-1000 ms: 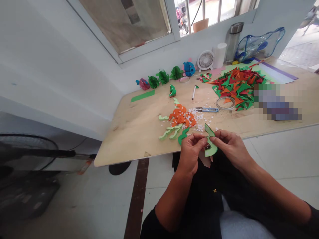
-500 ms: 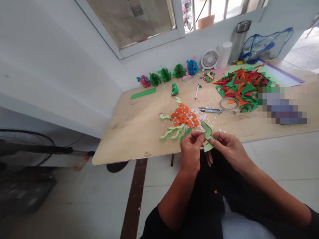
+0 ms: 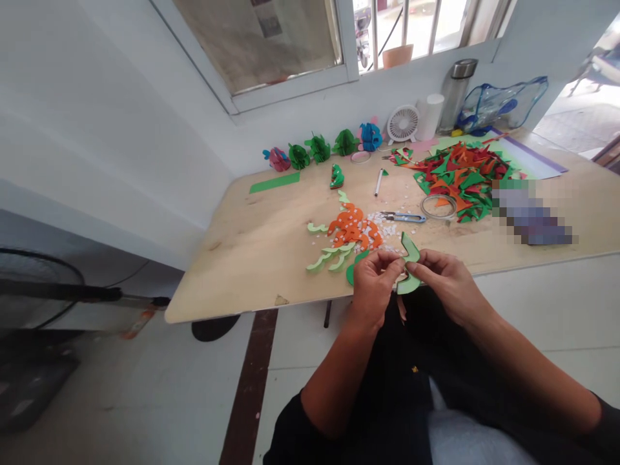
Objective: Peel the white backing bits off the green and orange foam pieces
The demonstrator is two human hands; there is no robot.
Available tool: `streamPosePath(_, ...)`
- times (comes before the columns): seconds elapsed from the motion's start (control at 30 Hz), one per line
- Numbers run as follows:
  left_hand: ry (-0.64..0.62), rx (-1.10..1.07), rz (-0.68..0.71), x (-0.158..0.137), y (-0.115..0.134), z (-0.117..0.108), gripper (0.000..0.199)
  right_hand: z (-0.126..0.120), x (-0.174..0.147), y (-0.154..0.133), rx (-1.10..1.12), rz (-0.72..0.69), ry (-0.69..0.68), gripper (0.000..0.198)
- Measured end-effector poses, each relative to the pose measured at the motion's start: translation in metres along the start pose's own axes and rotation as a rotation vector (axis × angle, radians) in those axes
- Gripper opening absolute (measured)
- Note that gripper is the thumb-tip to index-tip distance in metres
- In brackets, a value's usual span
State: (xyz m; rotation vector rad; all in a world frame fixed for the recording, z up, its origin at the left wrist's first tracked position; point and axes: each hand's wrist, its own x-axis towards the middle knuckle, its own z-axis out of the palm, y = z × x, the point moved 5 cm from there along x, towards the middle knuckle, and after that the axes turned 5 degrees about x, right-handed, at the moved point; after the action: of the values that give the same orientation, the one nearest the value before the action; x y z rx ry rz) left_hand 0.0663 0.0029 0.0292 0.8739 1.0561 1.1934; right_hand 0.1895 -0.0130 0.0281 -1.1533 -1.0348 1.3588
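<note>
Both hands meet at the table's front edge over a curved light green paper cutout (image 3: 411, 274). My right hand (image 3: 448, 281) pinches its middle between thumb and forefinger. My left hand (image 3: 378, 284) has thumb and fingertips pressed together at the cutout's left side; what lies between them is too small to make out. Just beyond the left hand is a heap of orange paper cutouts (image 3: 351, 226) dotted with small white bits. Wavy pale green strips (image 3: 320, 260) lie around that heap. A darker green paper piece (image 3: 352, 272) is partly hidden by the left hand.
Blue thread snips (image 3: 407, 217) and a roll of tape (image 3: 438, 206) lie beyond the hands. A large pile of red, orange and green scraps (image 3: 469, 171) covers the right side. Folded paper figures (image 3: 320, 148), a small fan (image 3: 403, 124) and a bottle (image 3: 455, 97) stand along the wall.
The green cutout has turned and spread, its curved outline now showing more fully. My left fingertips have shifted from its surface to its left edge. The camera view has moved slightly.
</note>
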Motion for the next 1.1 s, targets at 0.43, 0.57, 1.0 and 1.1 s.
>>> streamPosePath(0.43, -0.049, -0.001, -0.029, -0.035, -0.011, -0.006, 0.014, 0.000, -0.012, -0.002, 0.246, -0.048, 0.082, 0.018)
streamPosePath(0.57, -0.047, -0.090, -0.068, -0.030, -0.010, -0.012, 0.014, 0.009, -0.006, 0.000, 0.315, 0.015, 0.006, 0.016)
streamPosePath(1.0, 0.036, -0.009, -0.077, -0.008, -0.006, -0.024, 0.008, 0.006, 0.018, 0.007, 0.162, -0.036, 0.025, 0.015)
streamPosePath(1.1, 0.011, 0.004, -0.067, -0.003, -0.008, -0.027, 0.015, 0.007, 0.024, 0.010, 0.154, -0.019, 0.018, 0.016)
